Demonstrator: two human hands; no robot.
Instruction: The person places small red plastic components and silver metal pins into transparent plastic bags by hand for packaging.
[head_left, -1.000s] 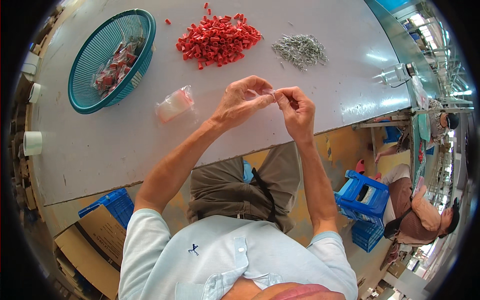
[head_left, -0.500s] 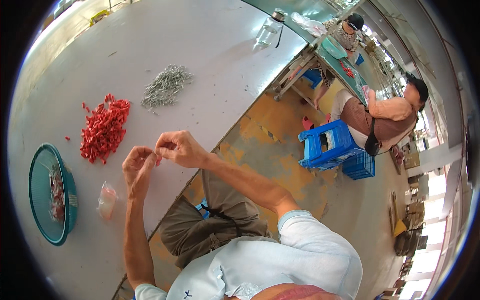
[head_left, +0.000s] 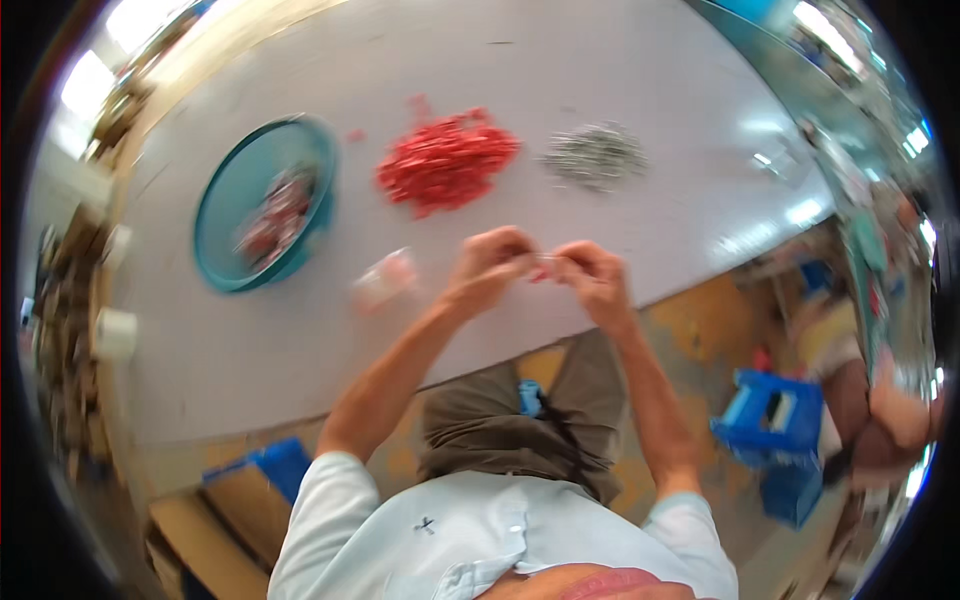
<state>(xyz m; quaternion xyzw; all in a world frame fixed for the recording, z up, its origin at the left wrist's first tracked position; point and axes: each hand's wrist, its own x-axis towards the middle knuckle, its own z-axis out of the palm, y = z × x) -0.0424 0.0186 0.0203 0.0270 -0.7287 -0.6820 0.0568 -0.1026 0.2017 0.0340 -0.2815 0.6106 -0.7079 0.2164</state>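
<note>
My left hand (head_left: 488,268) and my right hand (head_left: 597,282) are close together over the near part of the table, fingers pinched. Between their fingertips is a small clear plastic bag (head_left: 541,271) with something red in it, blurred and partly hidden. Beyond my hands lies a heap of small red plastic plugs (head_left: 448,162). To its right is a smaller pile of grey metal screws (head_left: 597,157). A clear plastic bag with pale pinkish contents (head_left: 386,280) rests left of my left hand. Farther left, a teal basket (head_left: 208,250) holds several filled clear packets with red pieces (head_left: 277,220).
The pale table (head_left: 250,375) ends just before my lap. At right, beyond the table edge, a blue stool (head_left: 765,418) stands beside a seated person (head_left: 890,410). A blue object (head_left: 283,466) and cardboard boxes (head_left: 215,530) are at lower left.
The view has swung left, so the basket and piles now appear farther right and the water bottle is blurred near the edge. My hands still pinch the small bag together.
</note>
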